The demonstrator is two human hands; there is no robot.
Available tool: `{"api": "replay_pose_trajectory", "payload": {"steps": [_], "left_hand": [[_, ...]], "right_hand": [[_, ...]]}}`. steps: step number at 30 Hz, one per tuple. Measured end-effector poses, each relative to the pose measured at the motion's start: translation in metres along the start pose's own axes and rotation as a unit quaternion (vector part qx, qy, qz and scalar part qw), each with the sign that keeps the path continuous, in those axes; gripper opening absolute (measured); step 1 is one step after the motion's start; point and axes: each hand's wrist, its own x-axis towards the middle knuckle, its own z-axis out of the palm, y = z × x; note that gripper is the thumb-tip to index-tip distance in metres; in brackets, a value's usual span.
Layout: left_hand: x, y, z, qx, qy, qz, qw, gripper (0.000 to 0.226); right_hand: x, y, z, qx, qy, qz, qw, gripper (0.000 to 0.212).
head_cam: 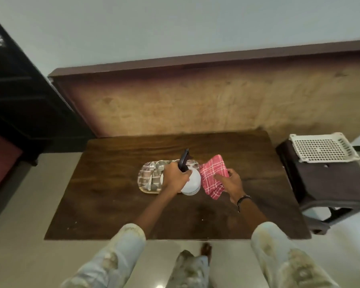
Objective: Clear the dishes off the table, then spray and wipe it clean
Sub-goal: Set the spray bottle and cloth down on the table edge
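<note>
My left hand [176, 176] is wrapped around the neck of the bottle [191, 181], a round white plastic body with a black trigger head. Its long axis tilts away from me, the black nozzle pointing toward the far edge of the table [121, 206]. My right hand [230, 180] pinches the cloth [213, 175], a soft red fabric with a white check, folded and hanging as a rough diamond just right of the bottle, touching it or nearly so. Behind my left hand lies the tray [149, 178], a shiny rectangular metal piece with rounded corners and compartments, its long side running left to right near the table's middle. The table is dark, grained wood. To its right stands a dark stool [328, 183] carrying a white perforated plastic basket [322, 149].
</note>
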Motion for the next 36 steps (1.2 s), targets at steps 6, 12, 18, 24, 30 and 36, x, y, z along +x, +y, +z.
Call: {"api": "replay_pose_trajectory", "payload": {"steps": [6, 12, 18, 24, 30, 36], "left_hand": [[0.031, 0.058, 0.079, 0.019, -0.032, 0.021, 0.999, 0.018], [0.064, 0.108, 0.155, 0.055, -0.093, 0.032, 0.994, 0.023], [0.080, 0.155, 0.227, 0.060, -0.131, 0.038, 0.989, 0.027], [0.093, 0.210, 0.305, 0.060, -0.142, 0.045, 0.987, 0.026], [0.117, 0.271, 0.404, 0.049, -0.125, 0.019, 0.991, 0.027], [0.151, 0.316, 0.504, 0.031, -0.119, -0.013, 0.992, 0.022]], "right_hand": [[0.047, -0.011, -0.082, 0.005, 0.034, -0.002, 0.999, 0.038], [0.092, -0.021, -0.152, -0.006, 0.056, 0.021, 0.998, 0.037], [0.129, -0.024, -0.230, 0.017, 0.081, 0.047, 0.995, 0.037], [0.179, -0.024, -0.314, -0.018, 0.099, 0.044, 0.994, 0.040], [0.249, -0.036, -0.408, -0.075, 0.099, 0.038, 0.992, 0.034], [0.309, -0.045, -0.489, -0.209, 0.093, -0.001, 0.973, 0.036]]}}
